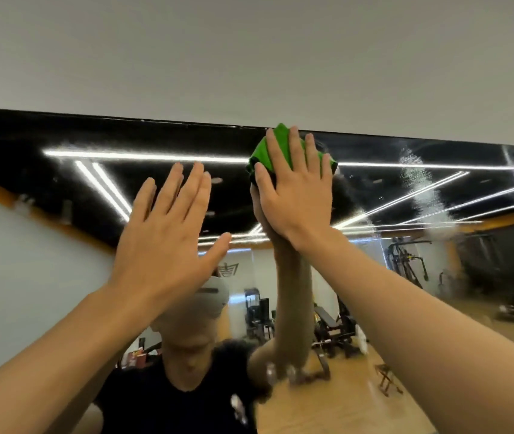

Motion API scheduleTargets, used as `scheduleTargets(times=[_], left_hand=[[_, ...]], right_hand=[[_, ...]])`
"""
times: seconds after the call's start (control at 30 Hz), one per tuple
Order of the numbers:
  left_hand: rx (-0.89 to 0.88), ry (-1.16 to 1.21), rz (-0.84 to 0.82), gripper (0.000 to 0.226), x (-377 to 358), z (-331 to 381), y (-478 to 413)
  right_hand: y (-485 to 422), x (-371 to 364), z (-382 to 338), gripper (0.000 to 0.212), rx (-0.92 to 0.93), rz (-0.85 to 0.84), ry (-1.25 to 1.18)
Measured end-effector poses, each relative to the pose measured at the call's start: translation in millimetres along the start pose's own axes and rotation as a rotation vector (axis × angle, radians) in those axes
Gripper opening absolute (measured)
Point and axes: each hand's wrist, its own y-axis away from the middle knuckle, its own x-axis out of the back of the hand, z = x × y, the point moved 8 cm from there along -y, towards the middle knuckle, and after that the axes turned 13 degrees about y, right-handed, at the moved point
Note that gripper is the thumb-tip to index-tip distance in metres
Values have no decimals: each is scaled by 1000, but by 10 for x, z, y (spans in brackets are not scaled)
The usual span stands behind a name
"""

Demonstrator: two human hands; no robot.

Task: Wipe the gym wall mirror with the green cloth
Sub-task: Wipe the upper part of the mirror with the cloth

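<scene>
Hidden: most of the cloth [263,153] lies under the right hand [296,195]; only its rumpled edges show
Unclear: whether the left hand [168,236] touches the mirror [61,183] cannot be told
Right hand: raised high, fingers straight and spread, pressing the cloth flat to the glass, not curled round it
Left hand: raised, released, fingers straight, thumb out, holding nothing
Cloth: bright green, bunched, at the mirror's top edge, just under the wall [249,57]
Mirror: white smeared streaks towards its right edge
</scene>
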Motion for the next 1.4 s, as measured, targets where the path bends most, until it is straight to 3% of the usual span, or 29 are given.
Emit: scheduleTargets(times=[0.13,0.23,0.4,0.5,0.6,0.8,0.93,1.0,1.1,1.2,1.27,1.4], left_hand=[[36,-66,38,83,-77,38,49],[35,-63,53,85,-162,-1,11],[16,-45,88,86,-348,-74,-11],[15,-57,65,85,-334,-25,-9],[33,-94,30,83,-212,44,17],[30,-107,45,82,-114,80,35],[41,-135,15,84,-198,21,29],[44,-126,12,85,-211,37,21],[41,-123,41,83,-147,109,12],[40,-133,44,82,-103,120,28],[37,-124,41,82,-104,107,38],[28,-126,52,83,-99,76,35]], right_hand=[[-13,-14,118,67,155,11,-55],[-50,-59,662,66,205,-10,-35],[-149,-169,2184,68,-25,-115,43],[-215,-206,2538,67,-279,-155,24],[-432,-200,1954,65,-339,-143,11],[-360,-7,-143,64,209,15,7],[-251,-18,-6,64,440,18,29],[-358,-72,568,67,341,11,53],[-449,-129,1600,74,-44,-58,58],[-271,-157,1647,64,-349,-121,5],[-101,-108,1067,63,-252,-64,2],[385,-16,27,63,192,-8,-13]])
